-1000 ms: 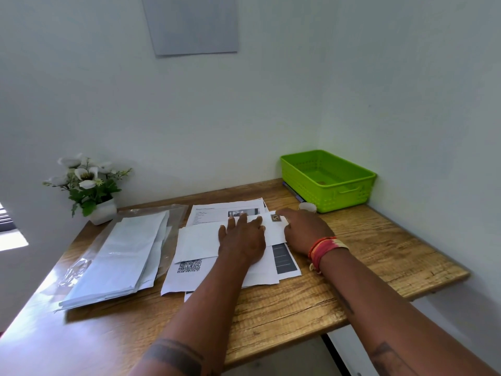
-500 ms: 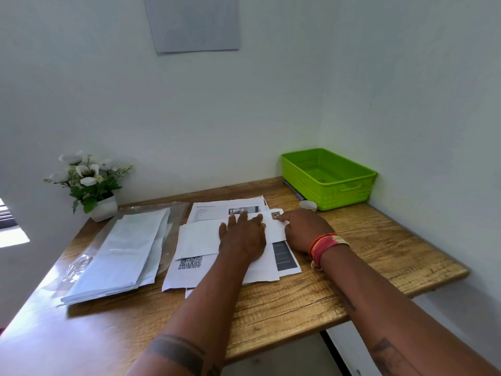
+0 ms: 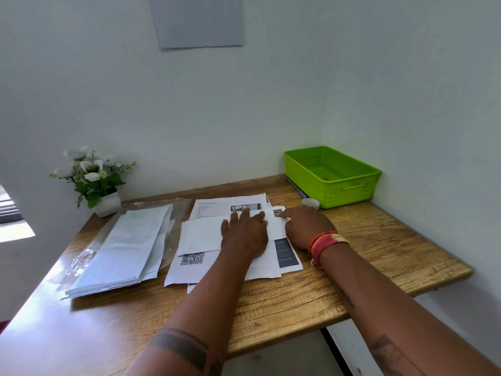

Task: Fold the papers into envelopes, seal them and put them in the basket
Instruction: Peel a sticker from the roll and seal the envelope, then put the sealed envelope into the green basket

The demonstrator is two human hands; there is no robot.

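Observation:
A white envelope point(image 3: 202, 234) lies across a loose stack of printed papers point(image 3: 187, 268) in the middle of the wooden table point(image 3: 379, 240). My left hand point(image 3: 244, 234) lies flat on the envelope, fingers spread. My right hand point(image 3: 306, 225) rests at the envelope's right end, with a fingertip touching a small brown sticker point(image 3: 277, 213) on it. The green basket point(image 3: 329, 176) stands at the table's back right corner against the wall.
A pile of white envelopes in a clear plastic sleeve point(image 3: 127, 245) lies to the left. A potted white flower point(image 3: 95, 180) stands at the back left. A small roll of tape point(image 3: 310, 203) sits in front of the basket. Walls close the back and right.
My right hand has slid slightly left, its fingertip now at the sticker. The left hand stays flat on the envelope.

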